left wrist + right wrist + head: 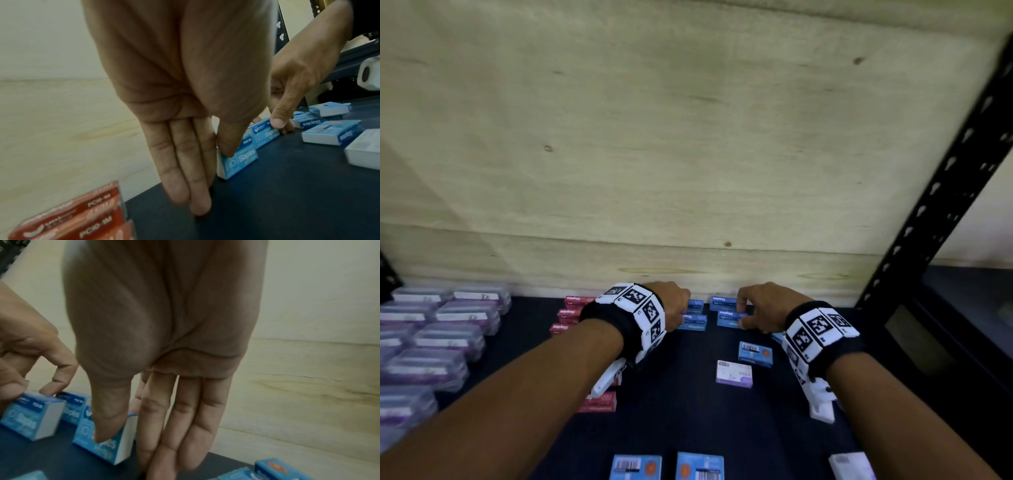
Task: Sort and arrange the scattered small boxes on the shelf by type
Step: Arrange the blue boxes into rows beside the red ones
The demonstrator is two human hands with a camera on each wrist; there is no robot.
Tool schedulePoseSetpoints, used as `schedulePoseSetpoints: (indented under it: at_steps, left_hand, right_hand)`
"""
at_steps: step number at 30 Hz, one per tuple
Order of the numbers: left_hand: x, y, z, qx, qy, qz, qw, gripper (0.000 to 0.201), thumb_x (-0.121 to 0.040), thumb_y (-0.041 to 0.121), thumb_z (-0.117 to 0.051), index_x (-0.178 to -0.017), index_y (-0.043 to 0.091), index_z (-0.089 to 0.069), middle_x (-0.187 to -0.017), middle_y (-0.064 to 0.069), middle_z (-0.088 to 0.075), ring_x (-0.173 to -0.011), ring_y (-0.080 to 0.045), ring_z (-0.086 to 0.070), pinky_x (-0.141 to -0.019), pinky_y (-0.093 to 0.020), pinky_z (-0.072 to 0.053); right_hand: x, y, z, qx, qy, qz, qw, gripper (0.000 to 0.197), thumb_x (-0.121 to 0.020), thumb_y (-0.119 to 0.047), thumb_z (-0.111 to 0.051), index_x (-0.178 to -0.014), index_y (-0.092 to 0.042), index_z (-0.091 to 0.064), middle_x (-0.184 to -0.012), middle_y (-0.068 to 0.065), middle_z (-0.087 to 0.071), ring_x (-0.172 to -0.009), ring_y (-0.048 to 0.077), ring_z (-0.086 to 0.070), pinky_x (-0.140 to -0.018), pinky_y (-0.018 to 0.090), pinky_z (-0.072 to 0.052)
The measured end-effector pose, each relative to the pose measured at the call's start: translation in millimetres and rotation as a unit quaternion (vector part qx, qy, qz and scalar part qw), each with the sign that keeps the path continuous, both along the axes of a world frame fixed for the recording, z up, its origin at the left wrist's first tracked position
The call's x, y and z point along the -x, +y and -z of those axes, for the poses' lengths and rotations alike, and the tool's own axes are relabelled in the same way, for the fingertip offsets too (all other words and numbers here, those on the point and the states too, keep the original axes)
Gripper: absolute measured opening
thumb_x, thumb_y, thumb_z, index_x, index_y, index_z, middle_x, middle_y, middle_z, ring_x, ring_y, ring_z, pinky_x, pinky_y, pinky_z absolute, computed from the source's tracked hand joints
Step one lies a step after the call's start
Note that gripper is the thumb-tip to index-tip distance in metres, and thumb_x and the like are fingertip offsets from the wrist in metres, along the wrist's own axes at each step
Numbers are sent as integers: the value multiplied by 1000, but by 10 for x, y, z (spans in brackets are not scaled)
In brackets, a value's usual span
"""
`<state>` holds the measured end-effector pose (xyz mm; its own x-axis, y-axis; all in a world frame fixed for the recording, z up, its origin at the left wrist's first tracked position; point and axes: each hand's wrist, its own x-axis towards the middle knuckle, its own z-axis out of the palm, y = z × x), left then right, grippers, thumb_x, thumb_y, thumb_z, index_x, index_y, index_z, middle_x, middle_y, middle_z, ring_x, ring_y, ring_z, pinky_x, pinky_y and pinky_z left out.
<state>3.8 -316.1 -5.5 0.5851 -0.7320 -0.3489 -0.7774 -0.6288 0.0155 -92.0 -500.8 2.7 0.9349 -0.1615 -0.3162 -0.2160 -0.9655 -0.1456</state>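
1. The left hand (671,303) pinches a blue staple box (239,160) between thumb and fingers at the back of the dark shelf (688,411)
2. The right hand (763,306) grips a second blue box (102,439) just beside it
3. Red boxes (570,311) stand left of them

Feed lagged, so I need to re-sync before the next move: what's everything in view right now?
blue staples boxes: about eight, blue; four at the back by the hands, two mid-shelf on the right, two at the front edge
red staples boxes: three in a column at back left, at least one more under the left wrist
white boxes: two, white-lilac; mid-shelf and front right
clear cases: about a dozen, purple inside; far left
shelf: one, dark surface
back panel: one, pale wood
upright: one, black metal; right
left hand: pinches one of the blue staples boxes
right hand: pinches another
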Motion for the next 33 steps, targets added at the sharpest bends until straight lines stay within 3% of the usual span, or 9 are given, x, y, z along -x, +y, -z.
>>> schedulePoseSetpoints:
  at_steps: [4,8,11,16,21,23,25,33]
  left_hand:
    - [-7,-18,19,-4,2,-2,1000,29,-100,24,-47,-122,6,-49,-108,-11,-55,-88,-23,-50,-75,-31,-42]
    - [-5,-31,20,-7,-2,-4,1000,29,-100,23,-46,-124,5,-48,-105,-10,-53,-87,-22,-49,-73,-30,-40]
    - [-7,-33,9,-9,0,-8,1000,31,-101,23,-46,-126,5,-47,-119,-14,-57,-88,-22,-48,-75,-31,-41]
    - [-3,-23,26,-2,-8,-4,1000,31,-100,23,-48,-125,5,-48,-118,-14,-57,-88,-22,-48,-78,-33,-44]
    - [-2,-31,56,-4,-21,2,1000,30,-100,23,-47,-124,5,-48,-101,-8,-50,-86,-21,-48,-71,-29,-38]
    - [7,-43,58,-12,-28,3,1000,31,-100,23,-46,-125,5,-47,-110,-12,-55,-87,-22,-47,-72,-29,-39]
    - [11,-50,60,-13,-28,2,1000,31,-100,23,-46,-126,5,-47,-119,-14,-57,-88,-22,-48,-74,-30,-40]
    - [7,-31,91,-8,-30,-7,1000,34,-100,26,-47,-128,6,-46,-121,-14,-57,-89,-22,-51,-77,-30,-43]
  right_hand:
    - [-26,63,0,18,8,-6,1000,26,-92,-32,-68,-113,-19,-58,-101,-1,-58,-84,15,-52,-73,25,-39]
    - [-43,94,24,24,4,1,1000,26,-91,-32,-68,-113,-21,-59,-116,1,-60,-91,17,-51,-76,27,-40]
    - [-49,87,22,14,4,8,1000,25,-92,-31,-68,-113,-20,-59,-106,-1,-57,-85,16,-53,-74,27,-41]
    - [-34,50,29,2,-2,9,1000,18,-92,-29,-69,-104,-24,-56,-87,-8,-51,-79,14,-53,-73,25,-41]
    - [-18,34,54,-3,-12,4,1000,19,-90,-30,-70,-104,-25,-58,-82,-13,-49,-78,13,-52,-66,23,-39]
    - [-19,38,63,2,-14,-2,1000,21,-90,-31,-70,-107,-24,-59,-83,-13,-49,-81,13,-51,-63,22,-37]
    - [-27,32,71,3,-13,-4,1000,23,-90,-33,-70,-110,-24,-60,-90,-10,-50,-85,14,-51,-70,24,-38]
    - [-31,-21,117,-13,-17,11,1000,27,-87,-36,-73,-107,-25,-58,-82,-13,-49,-86,16,-54,-71,26,-39]
